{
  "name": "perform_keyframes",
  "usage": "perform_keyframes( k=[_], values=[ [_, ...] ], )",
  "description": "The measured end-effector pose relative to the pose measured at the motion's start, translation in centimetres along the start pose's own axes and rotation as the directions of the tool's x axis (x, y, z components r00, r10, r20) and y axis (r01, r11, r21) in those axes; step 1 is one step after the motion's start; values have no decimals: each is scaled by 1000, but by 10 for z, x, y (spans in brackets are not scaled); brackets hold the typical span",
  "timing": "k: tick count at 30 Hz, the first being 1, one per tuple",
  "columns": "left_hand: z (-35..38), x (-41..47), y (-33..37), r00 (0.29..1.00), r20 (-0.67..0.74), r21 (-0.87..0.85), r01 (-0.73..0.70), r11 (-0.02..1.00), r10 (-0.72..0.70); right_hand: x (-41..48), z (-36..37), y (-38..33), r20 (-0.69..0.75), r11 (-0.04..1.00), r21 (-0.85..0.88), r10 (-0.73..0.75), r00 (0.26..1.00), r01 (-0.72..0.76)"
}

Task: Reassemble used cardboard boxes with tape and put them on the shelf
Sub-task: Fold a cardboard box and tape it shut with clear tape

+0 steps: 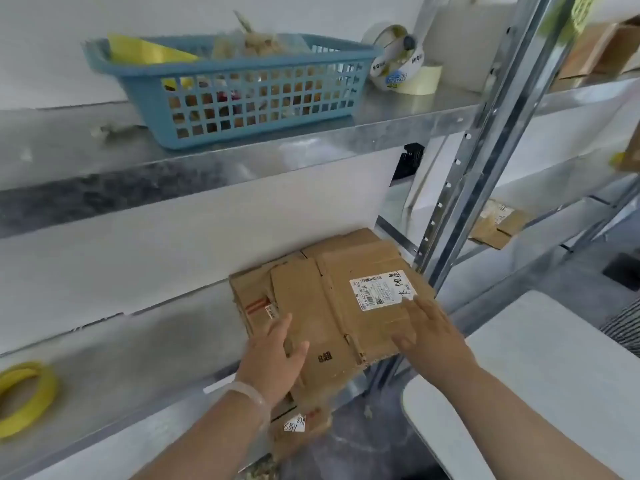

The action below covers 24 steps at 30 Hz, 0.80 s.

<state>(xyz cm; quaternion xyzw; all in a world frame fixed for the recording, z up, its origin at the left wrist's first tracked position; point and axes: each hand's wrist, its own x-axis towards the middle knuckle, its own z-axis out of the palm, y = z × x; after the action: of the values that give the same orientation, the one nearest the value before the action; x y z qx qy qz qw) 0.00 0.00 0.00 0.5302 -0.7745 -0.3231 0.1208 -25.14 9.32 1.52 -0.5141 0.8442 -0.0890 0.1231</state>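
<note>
I see a blue grid-patterned basket (242,98) upper left and a yellow tape roll (24,398) lower left. The flattened cardboard box (325,306) at centre is brown, its label (381,292) white with black print.

1. Head-worn wide-angle cam, looking forward and a bit down into the metal shelving (311,140).
2. Real close: left hand (273,355) and right hand (433,337) sit low in frame, forearms running off the bottom edge.

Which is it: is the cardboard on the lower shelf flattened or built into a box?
Flattened: the cardboard lies flat on the shelf, with no walls standing.
</note>
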Motion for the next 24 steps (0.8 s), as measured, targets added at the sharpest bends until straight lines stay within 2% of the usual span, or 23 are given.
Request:
perform_keyframes(
  k=[6, 12, 18, 22, 24],
  values=[
    [10, 45, -4, 983, 65, -184, 180, 966, -171, 58, -7, 22, 61, 970, 139, 193, 979, -200],
    [21, 64, -9, 954, 50, -290, 296, 910, -294, 93, -1, 33, 133, 951, 213, 199, 971, -225],
    [22, 72, -2, 900, -16, -505, 369, 780, -436, 106, -9, 46, 63, 895, 387, 216, 974, -223],
    [19, 68, -1, 879, 3, -593, 386, 706, -478, 111, -15, 47, 88, 793, 552, 253, 964, -258],
    [15, 61, -3, 867, -41, -656, 352, 668, -497, 115, -18, 44, 102, 721, 642, 255, 962, -259]
  ],
)
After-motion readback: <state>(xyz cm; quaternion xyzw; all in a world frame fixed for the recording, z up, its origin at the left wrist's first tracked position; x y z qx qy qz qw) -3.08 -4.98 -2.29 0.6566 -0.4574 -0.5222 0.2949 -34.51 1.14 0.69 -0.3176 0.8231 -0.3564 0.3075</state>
